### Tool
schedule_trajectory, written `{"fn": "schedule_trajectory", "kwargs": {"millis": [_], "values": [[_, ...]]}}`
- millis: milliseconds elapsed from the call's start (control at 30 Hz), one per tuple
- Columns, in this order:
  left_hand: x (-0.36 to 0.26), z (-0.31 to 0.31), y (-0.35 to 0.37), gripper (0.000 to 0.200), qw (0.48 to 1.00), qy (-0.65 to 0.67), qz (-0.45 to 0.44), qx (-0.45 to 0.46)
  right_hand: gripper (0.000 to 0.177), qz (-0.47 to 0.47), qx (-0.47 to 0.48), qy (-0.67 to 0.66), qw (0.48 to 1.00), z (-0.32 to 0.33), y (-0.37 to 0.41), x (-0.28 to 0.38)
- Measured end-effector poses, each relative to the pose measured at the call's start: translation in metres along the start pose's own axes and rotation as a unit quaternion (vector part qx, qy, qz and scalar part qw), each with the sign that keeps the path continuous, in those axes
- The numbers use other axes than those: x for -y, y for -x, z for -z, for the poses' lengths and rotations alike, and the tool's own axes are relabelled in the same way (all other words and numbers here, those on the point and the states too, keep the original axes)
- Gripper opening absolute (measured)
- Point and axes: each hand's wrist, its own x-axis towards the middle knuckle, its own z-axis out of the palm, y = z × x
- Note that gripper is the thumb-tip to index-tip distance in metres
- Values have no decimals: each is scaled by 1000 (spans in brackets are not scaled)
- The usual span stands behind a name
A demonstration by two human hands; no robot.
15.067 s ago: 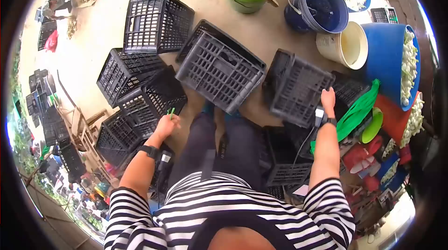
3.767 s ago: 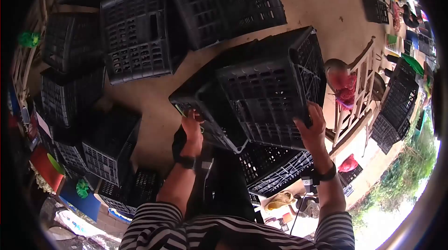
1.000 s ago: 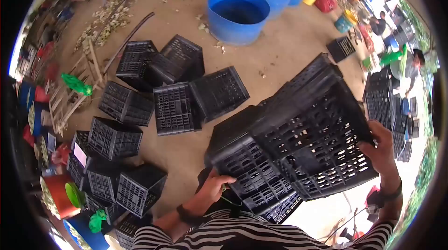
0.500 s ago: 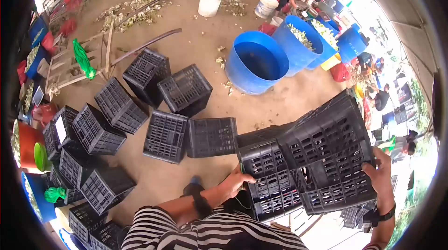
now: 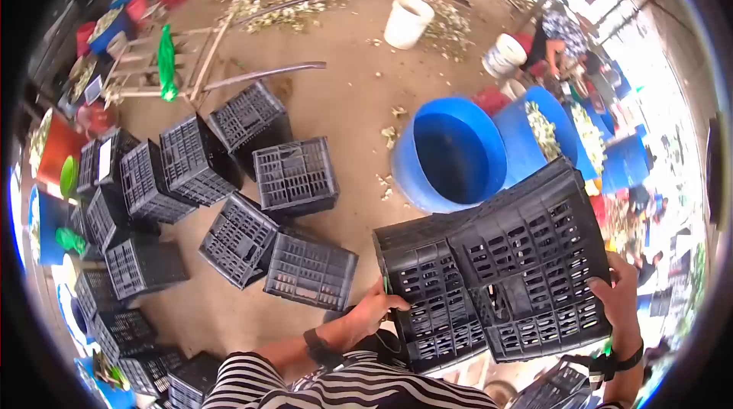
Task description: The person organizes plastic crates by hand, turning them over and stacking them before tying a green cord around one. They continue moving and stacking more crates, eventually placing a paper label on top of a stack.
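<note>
Two black slatted plastic crates are pressed side by side in front of my body, tilted with their slatted faces toward me. The smaller-looking left crate (image 5: 437, 298) is gripped at its left edge by my left hand (image 5: 376, 308), thumb over the rim. My right hand (image 5: 617, 294) clasps the right edge of the right crate (image 5: 534, 271), its fingers partly hidden behind. Both crates are off the ground. A black band sits on each wrist.
Several black crates (image 5: 309, 268) stand on the dirt floor to the left. Ahead is a blue tub (image 5: 427, 172) with dark liquid, beside blue barrels (image 5: 527, 115) of pale plant pieces. A white bucket (image 5: 407, 23), wooden frame (image 5: 202, 65) and a bent person (image 5: 563, 35) are farther off.
The view has turned, so the standing crates shift left and downward and the blue tub sits lower. Both hands keep hold of the two crates.
</note>
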Motion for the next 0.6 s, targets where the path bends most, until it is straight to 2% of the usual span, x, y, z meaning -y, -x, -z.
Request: {"fn": "schedule_trajectory", "kwargs": {"millis": [33,67,133,200,300,367,433,500,533,600], "values": [[-8,-5,-7,66,1000,9,-4,-13,36,13,12,10,1000,1,-20,13],[-10,-1,-22,60,998,28,-61,1,36,25,24,17,999,-1,-40,21],[-31,-4,-39,60,994,44,-100,-7,36,73,39,18,996,-2,-83,41],[-75,-19,-47,58,991,37,-125,-33,36,104,49,24,993,-2,-128,57],[-127,-18,-80,55,977,58,-204,-16,35,138,38,36,989,-7,-195,86],[-168,-15,-109,56,975,69,-213,-8,36,190,44,95,976,-8,-247,110],[-206,-13,-146,57,954,74,-289,-34,36,215,47,101,970,-6,-305,127],[-253,-9,-163,62,973,17,-204,-102,36,209,57,14,976,-22,-346,162],[-271,-9,-169,62,968,27,-231,-100,39,204,90,37,974,-19,-363,173],[-313,-11,-191,63,957,48,-268,-101,38,246,84,35,965,-22,-406,196]]}}
